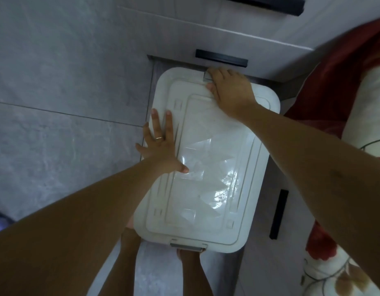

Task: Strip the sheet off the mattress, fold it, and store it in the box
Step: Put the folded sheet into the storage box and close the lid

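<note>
We see grey marbled floor tiles (56, 103) at left and a pale drawer unit (227, 28) with black handles (221, 58) beyond.

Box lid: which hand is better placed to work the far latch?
Right, probably. The right hand grips the far latch, while the left hand lies flat on the left side of the lid, away from either latch.

No word, number, label or brand mark is readable anywhere in this view, also not on the white box lid (206, 124).
</note>
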### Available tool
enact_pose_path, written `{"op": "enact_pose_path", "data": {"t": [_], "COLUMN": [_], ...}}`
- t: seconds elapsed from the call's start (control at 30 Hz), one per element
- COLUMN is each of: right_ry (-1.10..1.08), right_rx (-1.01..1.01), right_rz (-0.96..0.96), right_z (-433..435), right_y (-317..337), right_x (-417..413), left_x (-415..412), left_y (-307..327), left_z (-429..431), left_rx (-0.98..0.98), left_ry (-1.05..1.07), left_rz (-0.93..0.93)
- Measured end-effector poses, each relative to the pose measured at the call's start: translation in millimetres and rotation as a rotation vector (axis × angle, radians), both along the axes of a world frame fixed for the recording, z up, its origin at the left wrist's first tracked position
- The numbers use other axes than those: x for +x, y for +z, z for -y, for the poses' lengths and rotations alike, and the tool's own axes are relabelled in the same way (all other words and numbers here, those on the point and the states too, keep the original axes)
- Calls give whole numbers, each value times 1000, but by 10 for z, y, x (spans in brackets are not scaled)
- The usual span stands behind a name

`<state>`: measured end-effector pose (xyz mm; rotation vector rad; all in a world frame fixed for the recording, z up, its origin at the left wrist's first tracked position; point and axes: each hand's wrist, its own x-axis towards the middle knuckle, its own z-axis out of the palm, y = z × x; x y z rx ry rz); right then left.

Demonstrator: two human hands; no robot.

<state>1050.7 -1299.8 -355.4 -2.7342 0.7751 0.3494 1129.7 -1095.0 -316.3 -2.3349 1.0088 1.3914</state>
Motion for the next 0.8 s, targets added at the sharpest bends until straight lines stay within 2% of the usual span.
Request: {"op": "enact_pose_path", "data": {"t": [0.57,0.8], "right_ry": [-22,-127], "right_rx": [-62,-34], "right_rz": [66,167], "right_z": [-77,-215], "right_y": [-91,-101], "right_x": [-27,-29], "left_x": [0,-9], "left_y": [-53,-87], "left_z": [-9,-50], "left_rx": [-6,-43], "left_ry": [13,24], "left_rz": [11,20]}}
